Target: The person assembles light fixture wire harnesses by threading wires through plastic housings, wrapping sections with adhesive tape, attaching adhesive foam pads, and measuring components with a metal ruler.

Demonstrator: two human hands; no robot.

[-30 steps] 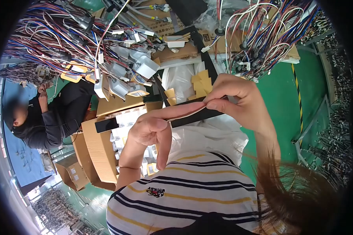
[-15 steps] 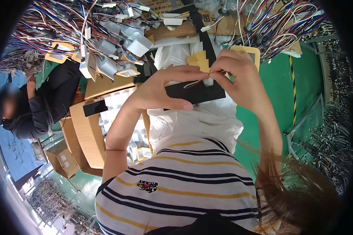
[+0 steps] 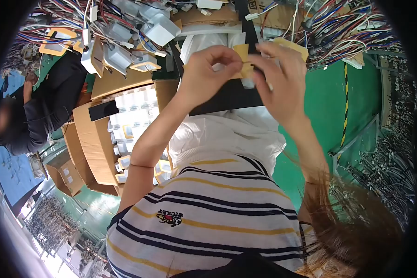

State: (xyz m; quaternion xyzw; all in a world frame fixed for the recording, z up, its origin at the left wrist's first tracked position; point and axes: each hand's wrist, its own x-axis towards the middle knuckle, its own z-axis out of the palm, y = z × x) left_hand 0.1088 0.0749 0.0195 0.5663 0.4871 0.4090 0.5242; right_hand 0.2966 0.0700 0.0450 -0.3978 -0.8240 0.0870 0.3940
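My left hand (image 3: pixel 207 74) is closed, thumb and forefinger pinched together above my lap; what lies between the fingertips is too small to make out. Just to its right, my right hand (image 3: pixel 282 81) is open, with thumb and fingers apart and the fingertips close to the left ones. Yellow paper-like pieces (image 3: pixel 241 47) show behind and between the fingertips. Below them is a small whitish piece (image 3: pixel 248 84). Under both hands a flat black sheet (image 3: pixel 229 99) lies across my lap, partly hidden by the left hand.
A cardboard box (image 3: pixel 95 147) at left holds rows of white parts, with a black phone-like slab (image 3: pixel 103 110) on it. White housings (image 3: pixel 161 32) and bundled wires (image 3: pixel 322 39) crowd the bench ahead. Another person (image 3: pixel 48 106) sits at far left.
My left hand has gone from flat and spread to a pinch and moved upward. My right hand's pinch on thin wires has loosened, and its fingers have parted. The view has shifted slightly.
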